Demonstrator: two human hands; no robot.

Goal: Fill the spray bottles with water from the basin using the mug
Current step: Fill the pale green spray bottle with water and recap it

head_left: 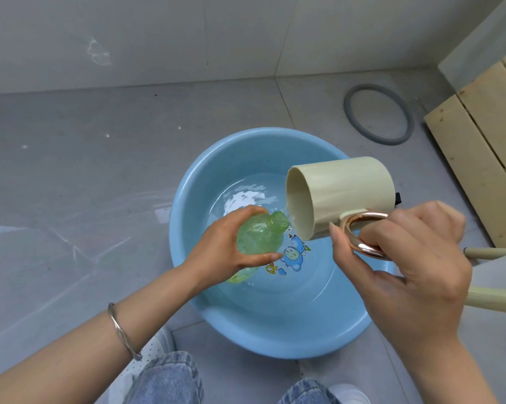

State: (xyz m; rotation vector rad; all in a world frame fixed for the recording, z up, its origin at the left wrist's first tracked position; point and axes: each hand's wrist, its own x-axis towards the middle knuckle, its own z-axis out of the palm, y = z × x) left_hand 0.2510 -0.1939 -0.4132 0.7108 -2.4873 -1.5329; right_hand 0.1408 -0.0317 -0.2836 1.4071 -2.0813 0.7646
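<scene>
Standing on grey floor tiles (pixel 71 199), a blue water basin (pixel 193 185), above it a cream mug (pixel 342 193) being tipped, its handle (pixel 359 246) being gripped by the right hand (pixel 414 258), a green spray bottle (pixel 257 234) being clasped by the left hand (pixel 219 246), mouth at the mug's lip

My mug (pixel 347 193) looks like matt cream plastic, but its handle (pixel 363 248) is mirror-shiny rose-gold metal. The spray bottle (pixel 257 236) is see-through green plastic, kinda crinkly. Basin (pixel 181 249) is smooth glossy blue plastic. Bangle (pixel 120 330) on my left wrist: polished silvery metal. Floor (pixel 71 199) is smooth matt grey tile; at 2 o'clock, raw pale wood slats (pixel 484 147). Jeans (pixel 167 380) are faded denim.
</scene>
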